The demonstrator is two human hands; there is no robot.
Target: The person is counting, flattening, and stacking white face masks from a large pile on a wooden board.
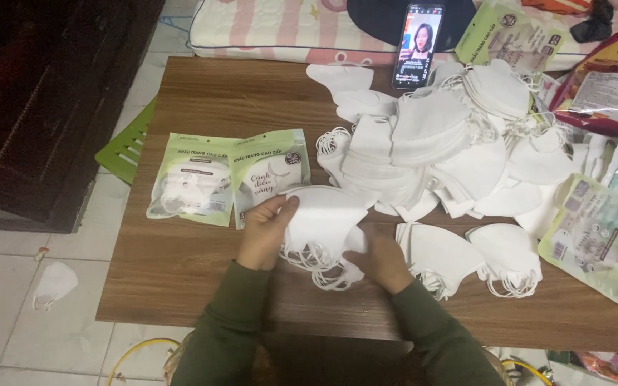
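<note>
Both hands hold a small stack of folded white face masks (323, 221) low over the wooden table (180, 279). My left hand (265, 232) grips the stack's left edge, thumb on top. My right hand (380, 261) holds its lower right side, where the white ear loops (323, 271) hang out. Two green-and-white mask packets (193, 177) lie flat just left of my left hand. A big heap of loose white masks (438, 150) covers the table's middle and right. Two more mask stacks (473, 257) sit right of my right hand.
A phone (418, 44) with a lit screen leans at the table's far edge against a pink-striped mattress (266, 25). More packets (602, 243) lie at the right. A dark cabinet (44, 100) stands left. One mask (53, 284) and a green plastic stool (129, 146) are on the tiled floor.
</note>
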